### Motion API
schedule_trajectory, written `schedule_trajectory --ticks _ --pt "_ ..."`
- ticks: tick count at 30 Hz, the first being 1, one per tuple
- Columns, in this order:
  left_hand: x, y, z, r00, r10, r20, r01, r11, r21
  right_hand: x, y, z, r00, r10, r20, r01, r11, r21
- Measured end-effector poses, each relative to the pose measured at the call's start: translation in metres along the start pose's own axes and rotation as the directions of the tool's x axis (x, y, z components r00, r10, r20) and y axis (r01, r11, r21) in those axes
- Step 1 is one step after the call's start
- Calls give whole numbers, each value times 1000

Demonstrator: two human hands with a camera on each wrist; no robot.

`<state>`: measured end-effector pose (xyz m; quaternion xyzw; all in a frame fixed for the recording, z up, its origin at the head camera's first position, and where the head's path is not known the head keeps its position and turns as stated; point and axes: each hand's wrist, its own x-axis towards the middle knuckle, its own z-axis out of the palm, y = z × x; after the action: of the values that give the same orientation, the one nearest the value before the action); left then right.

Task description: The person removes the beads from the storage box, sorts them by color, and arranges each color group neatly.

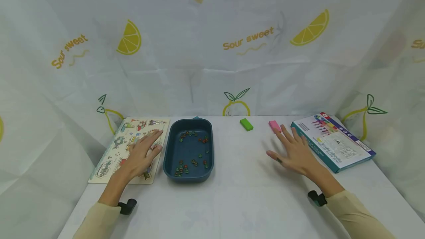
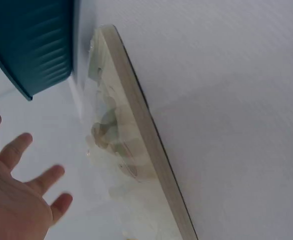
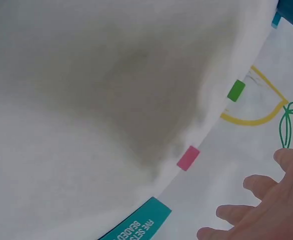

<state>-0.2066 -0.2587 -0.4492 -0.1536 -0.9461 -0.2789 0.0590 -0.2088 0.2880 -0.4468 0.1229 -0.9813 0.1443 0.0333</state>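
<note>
My left hand (image 1: 143,151) lies flat with straight fingers over a wooden picture puzzle board (image 1: 113,156), next to a dark blue tray (image 1: 188,180) holding several small coloured beads (image 1: 193,162). In the left wrist view the left hand (image 2: 16,190) is spread beside the board's edge (image 2: 151,145) and the tray's wall (image 2: 36,45). My right hand (image 1: 293,150) hovers open above the white table, fingertips near a pink block (image 1: 274,125). A green block (image 1: 246,124) lies further left. The right wrist view shows the pink block (image 3: 188,158), green block (image 3: 236,90) and right hand (image 3: 266,200).
A teal-edged crayon box (image 1: 333,141) lies at the right, close to my right hand; its corner (image 3: 136,225) shows in the right wrist view. A white curtain with lemon prints (image 1: 212,47) closes in the table on the back and both sides.
</note>
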Motion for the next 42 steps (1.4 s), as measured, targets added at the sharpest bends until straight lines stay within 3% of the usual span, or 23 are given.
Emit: schedule_trajectory --ticks 5,16,27,36,42 --pt "5 2 -1 999 15 34 -11 991 -137 3 -10 -3 1000 -19 -20 19 1000 15" --pt "11 2 2 991 -28 132 68 947 -314 10 -27 -6 999 -48 -8 48 998 50" --pt "15 -3 11 987 -5 159 69 915 -398 21 -47 -12 995 -92 38 85 984 155" --pt "11 -6 14 987 -29 156 97 888 -449 44 -82 -19 989 -132 72 112 965 236" --pt "11 -8 17 987 -39 155 109 874 -474 57 -104 -17 974 -209 85 177 940 291"
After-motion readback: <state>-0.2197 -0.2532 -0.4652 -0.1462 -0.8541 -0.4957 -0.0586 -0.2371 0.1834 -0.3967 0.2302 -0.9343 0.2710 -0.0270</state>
